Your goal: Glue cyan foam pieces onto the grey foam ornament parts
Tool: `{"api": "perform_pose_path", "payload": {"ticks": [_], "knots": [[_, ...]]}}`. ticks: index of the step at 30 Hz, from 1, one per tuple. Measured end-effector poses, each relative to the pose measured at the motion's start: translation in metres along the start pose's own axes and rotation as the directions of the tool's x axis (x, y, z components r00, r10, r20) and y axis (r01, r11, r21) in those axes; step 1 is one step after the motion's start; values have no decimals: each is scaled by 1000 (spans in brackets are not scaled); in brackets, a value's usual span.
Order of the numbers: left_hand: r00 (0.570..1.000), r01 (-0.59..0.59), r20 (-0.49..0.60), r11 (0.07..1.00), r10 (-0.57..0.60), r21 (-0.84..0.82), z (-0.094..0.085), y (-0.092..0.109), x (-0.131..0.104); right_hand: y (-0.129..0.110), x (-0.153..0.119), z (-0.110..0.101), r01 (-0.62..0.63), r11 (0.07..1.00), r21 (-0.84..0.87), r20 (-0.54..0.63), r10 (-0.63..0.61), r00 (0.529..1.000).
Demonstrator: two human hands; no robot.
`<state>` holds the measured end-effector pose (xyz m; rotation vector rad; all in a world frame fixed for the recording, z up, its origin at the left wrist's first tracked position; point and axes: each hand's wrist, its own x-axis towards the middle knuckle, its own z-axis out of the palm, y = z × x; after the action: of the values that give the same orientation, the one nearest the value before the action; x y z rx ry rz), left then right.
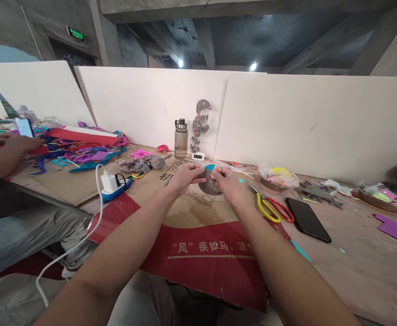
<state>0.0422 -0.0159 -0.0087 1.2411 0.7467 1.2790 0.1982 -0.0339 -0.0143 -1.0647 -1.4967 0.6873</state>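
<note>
Both hands are raised close together over the cardboard sheet (198, 213). A small blue piece (209, 167) is pinched between the fingertips of my left hand (186, 179) and reaches toward the fingertips of my right hand (227, 181). My right hand's fingers are closed near its right side; what they grip is too small to make out. A grey curved piece (205, 186) hangs just below the blue one, between the hands. Scissors (269, 208) with one yellow and one red handle lie to the right of my right hand.
Right of the scissors lies a black phone (307, 219). A bottle (181, 140) and a hanging grey ornament (202, 120) are by the white board (144, 104). A power strip (115, 190) with a white cable is at left, near another person's hand (21, 142).
</note>
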Motion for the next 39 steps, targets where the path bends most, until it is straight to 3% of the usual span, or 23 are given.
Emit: {"api": "perform_pose_path", "payload": {"ticks": [3, 6, 9, 13, 16, 22, 24, 27, 31, 36, 39], "knots": [[994, -60, -90, 996, 66, 66, 4, -3, -2, 1, -2, 2, -3, 1000, -10, -52, 3, 999], [972, -143, -147, 961, 181, 235, 7, -7, -3, -2, -5, 5, -11, 997, -73, -106, 3, 994], [947, -223, -110, 865, 302, 450, 10, -9, -5, -10, -8, 6, -21, 991, -130, -150, 1, 989], [882, -362, 15, 657, 471, 661, 12, -8, -8, -16, -10, 5, -24, 986, -166, -159, -3, 987], [873, -365, 33, 607, 486, 706, 13, -9, -7, -18, -11, 6, -14, 983, -185, -157, -16, 987], [877, -316, -35, 630, 479, 709, 17, -12, -9, -16, -12, 10, 54, 984, -169, -147, -79, 986], [888, -289, -80, 685, 453, 669, 20, -10, -12, -14, -12, 11, 89, 985, -149, -137, -110, 985], [934, -220, -125, 813, 335, 539, 23, -7, -16, -12, -12, 12, 120, 983, -136, -133, -138, 981], [971, -169, -102, 925, 215, 340, 23, -9, -14, -12, -14, 12, 96, 985, -142, -142, -116, 983], [988, -147, -38, 982, 153, 116, 23, -14, -8, -15, -15, 10, 63, 987, -147, -155, -85, 984], [989, -132, -58, 991, 134, 35, 22, -15, -6, -15, -14, 9, 69, 987, -146, -163, -93, 982]]}}
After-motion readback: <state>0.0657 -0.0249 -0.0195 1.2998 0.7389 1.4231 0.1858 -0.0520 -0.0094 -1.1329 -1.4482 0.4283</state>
